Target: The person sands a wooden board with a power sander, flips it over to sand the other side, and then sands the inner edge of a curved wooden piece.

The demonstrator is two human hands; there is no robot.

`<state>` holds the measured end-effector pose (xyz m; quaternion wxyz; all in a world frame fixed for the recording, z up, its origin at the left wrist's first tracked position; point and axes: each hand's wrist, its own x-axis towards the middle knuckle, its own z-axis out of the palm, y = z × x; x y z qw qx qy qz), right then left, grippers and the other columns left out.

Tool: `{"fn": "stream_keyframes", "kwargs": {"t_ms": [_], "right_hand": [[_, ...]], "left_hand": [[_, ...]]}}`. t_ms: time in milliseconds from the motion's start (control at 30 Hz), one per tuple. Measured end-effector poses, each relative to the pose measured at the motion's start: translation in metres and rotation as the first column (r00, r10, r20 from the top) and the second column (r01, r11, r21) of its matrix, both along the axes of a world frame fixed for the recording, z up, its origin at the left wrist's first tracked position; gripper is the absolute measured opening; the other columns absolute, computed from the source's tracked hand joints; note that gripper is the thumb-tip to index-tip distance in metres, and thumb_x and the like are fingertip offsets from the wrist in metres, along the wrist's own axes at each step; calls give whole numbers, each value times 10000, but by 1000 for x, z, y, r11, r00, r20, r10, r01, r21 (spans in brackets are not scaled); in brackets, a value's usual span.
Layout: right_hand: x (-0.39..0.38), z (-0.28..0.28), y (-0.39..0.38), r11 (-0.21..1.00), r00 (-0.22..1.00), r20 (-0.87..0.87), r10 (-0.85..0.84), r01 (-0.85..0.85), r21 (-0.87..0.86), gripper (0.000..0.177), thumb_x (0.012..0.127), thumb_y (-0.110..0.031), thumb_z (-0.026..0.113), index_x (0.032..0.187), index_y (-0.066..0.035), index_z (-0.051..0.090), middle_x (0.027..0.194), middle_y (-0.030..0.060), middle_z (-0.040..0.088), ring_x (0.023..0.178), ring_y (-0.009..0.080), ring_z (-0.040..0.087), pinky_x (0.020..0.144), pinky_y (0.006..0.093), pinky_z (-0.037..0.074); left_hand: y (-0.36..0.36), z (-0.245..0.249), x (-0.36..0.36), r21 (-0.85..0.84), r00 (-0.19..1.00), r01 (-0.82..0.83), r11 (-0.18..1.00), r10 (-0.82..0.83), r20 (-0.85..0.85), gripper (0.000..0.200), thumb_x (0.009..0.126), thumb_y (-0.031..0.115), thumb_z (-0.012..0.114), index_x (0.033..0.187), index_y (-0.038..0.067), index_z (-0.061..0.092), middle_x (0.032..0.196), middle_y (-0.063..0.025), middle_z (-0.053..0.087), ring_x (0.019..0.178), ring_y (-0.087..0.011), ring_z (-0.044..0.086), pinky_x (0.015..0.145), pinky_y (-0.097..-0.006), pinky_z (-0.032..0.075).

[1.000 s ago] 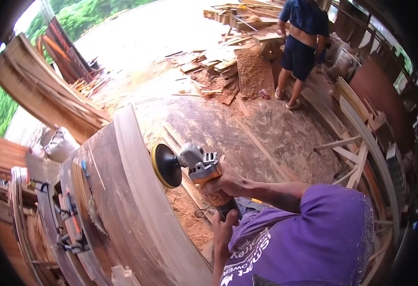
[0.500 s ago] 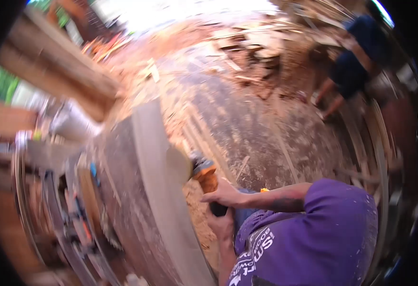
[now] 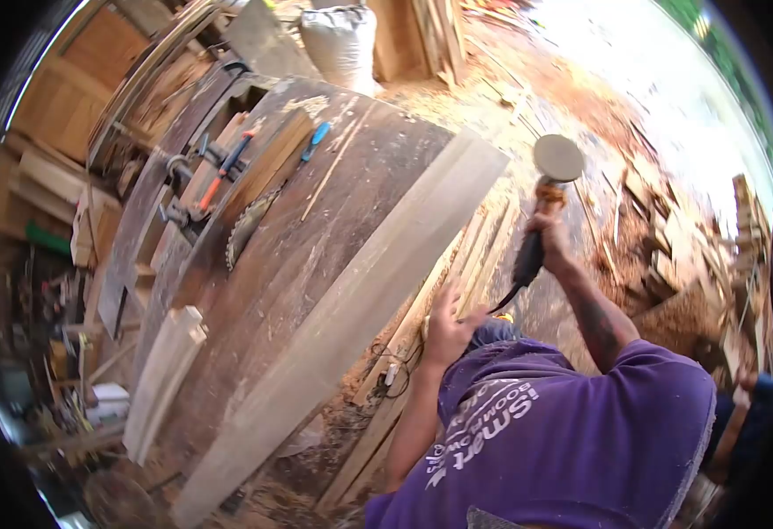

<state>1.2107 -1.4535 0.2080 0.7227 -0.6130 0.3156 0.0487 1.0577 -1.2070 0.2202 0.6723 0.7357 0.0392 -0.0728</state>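
Note:
My right hand (image 3: 552,240) is wrapped round the dark body of an angle grinder (image 3: 528,257), held up off the bench. Its round, flat sanding disc (image 3: 559,159) faces me, and a black cord hangs from its rear end. My left hand (image 3: 447,328) is raised by the near side of a long pale plank (image 3: 351,331), fingers apart and holding nothing. The plank lies lengthwise along the near edge of the dark wooden workbench (image 3: 289,264).
On the bench lie a blue-handled tool (image 3: 316,141), an orange-handled clamp (image 3: 219,181), a toothed saw blade (image 3: 250,227) and a short wood block (image 3: 166,379). A white sack (image 3: 340,42) stands beyond. Another person's arm (image 3: 735,414) shows at right. Scrap wood (image 3: 668,256) and sawdust cover the floor.
Both hands were on the grinder beside the plank; now my left hand has let go and my right hand holds the grinder away to the right. The view has turned.

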Motion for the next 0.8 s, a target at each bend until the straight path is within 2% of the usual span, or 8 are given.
{"fn": "stream_keyframes", "kwargs": {"t_ms": [67, 233, 367, 433, 500, 600, 700, 800], "right_hand": [[39, 14, -34, 1000, 999, 47, 10, -11, 11, 205, 683, -103, 663, 849, -1, 599, 707, 70, 570, 613, 203, 582, 591, 340, 486], [156, 7, -127, 901, 951, 281, 125, 10, -434, 217, 671, -124, 668, 835, 14, 629, 727, 97, 606, 635, 208, 593, 591, 341, 478], [243, 13, -137, 883, 957, 132, 258, -178, -435, 205, 697, -165, 685, 806, -8, 609, 716, 82, 595, 599, 189, 575, 560, 332, 471], [295, -1, -124, 868, 922, 143, 359, -273, -415, 182, 704, -155, 680, 791, -17, 599, 710, 76, 591, 597, 177, 574, 552, 322, 469], [338, -25, -117, 841, 886, 127, 447, -367, -398, 161, 711, -145, 675, 776, -26, 590, 705, 70, 586, 596, 166, 573, 545, 312, 466], [406, -21, -68, 545, 568, 128, 813, -664, -512, 229, 664, -122, 623, 861, -16, 574, 715, 52, 590, 650, 151, 575, 603, 299, 467], [454, -20, -5, 329, 325, 63, 944, -899, -290, 273, 673, -62, 610, 930, -16, 532, 718, 56, 578, 579, 150, 573, 550, 300, 501], [492, -39, 73, 173, 171, 27, 985, -980, -99, 262, 719, -71, 634, 956, -5, 542, 755, 90, 627, 600, 186, 643, 552, 324, 549]], "left_hand": [[10, -40, -13, -377, 970, -206, 903, 136, -203, 703, 938, 423, 678, 1400, -57, 452, 1247, -178, 630, 1143, -251, 608, 996, -344, 474], [21, -94, -96, -188, 688, -709, 680, 607, -398, 525, 981, 407, 616, 1309, 1, 555, 1210, -107, 641, 1076, -198, 621, 888, -323, 497], [-12, -71, -101, -178, 361, -931, 320, 726, -585, 600, 979, 477, 585, 1348, 9, 517, 1263, -156, 608, 1111, -250, 613, 864, -352, 497], [-30, -80, -64, -183, 304, -953, 243, 733, -608, 746, 955, 542, 589, 1442, 7, 404, 1355, -189, 528, 1214, -303, 556, 958, -405, 467], [-45, -87, -22, -353, 212, -933, -74, 681, -701, 873, 927, 583, 609, 1518, 34, 274, 1383, -164, 501, 1237, -291, 520, 1048, -436, 405], [-56, -78, 62, -294, 66, -931, -217, 692, -719, 953, 905, 640, 591, 1546, 45, 210, 1479, -190, 413, 1373, -329, 392, 1143, -493, 309], [-52, -55, 149, -275, -80, -903, -329, 759, -646, 974, 873, 610, 664, 1532, 20, 256, 1524, -195, 349, 1358, -340, 416, 1145, -476, 333], [-51, -43, 196, 67, -645, -742, -667, 681, -347, 759, 823, 501, 773, 1316, -34, 559, 1324, -144, 589, 1106, -278, 619, 923, -419, 542]]}}
